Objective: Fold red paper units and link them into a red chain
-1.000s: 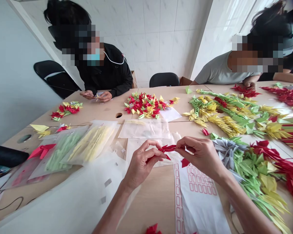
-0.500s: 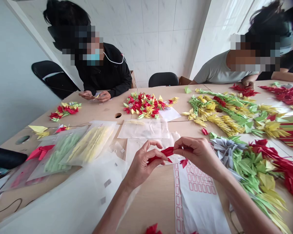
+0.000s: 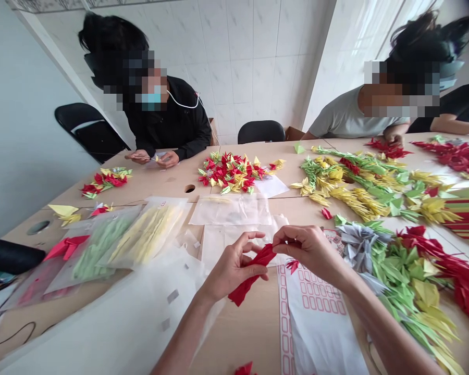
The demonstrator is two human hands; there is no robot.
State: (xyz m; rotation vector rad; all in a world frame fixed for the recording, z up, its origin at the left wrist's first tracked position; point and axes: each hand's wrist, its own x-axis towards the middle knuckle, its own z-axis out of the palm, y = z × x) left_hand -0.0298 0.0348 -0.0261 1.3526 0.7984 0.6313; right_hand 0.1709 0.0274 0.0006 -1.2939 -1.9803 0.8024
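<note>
My left hand [image 3: 230, 268] pinches a folded red paper piece [image 3: 250, 276] just above the wooden table [image 3: 242, 323]. The piece hangs down and to the left below my fingers. My right hand [image 3: 312, 250] is closed on its upper end, close to the left thumb. A small red folded bit [image 3: 292, 265] lies under my right hand on a white sheet printed with red boxes [image 3: 316, 307].
Clear bags of green and yellow paper [image 3: 140, 234] lie to the left. Heaps of folded red, yellow and green pieces [image 3: 406, 265] fill the right side, with another pile [image 3: 234, 172] at the middle. Two people [image 3: 168, 120] sit across the table, folding. A black case [image 3: 8, 255] sits far left.
The red piece has swung from lying level between my hands to hanging down-left under my left hand. Both hands have drawn closer together. The view has tilted slightly.
</note>
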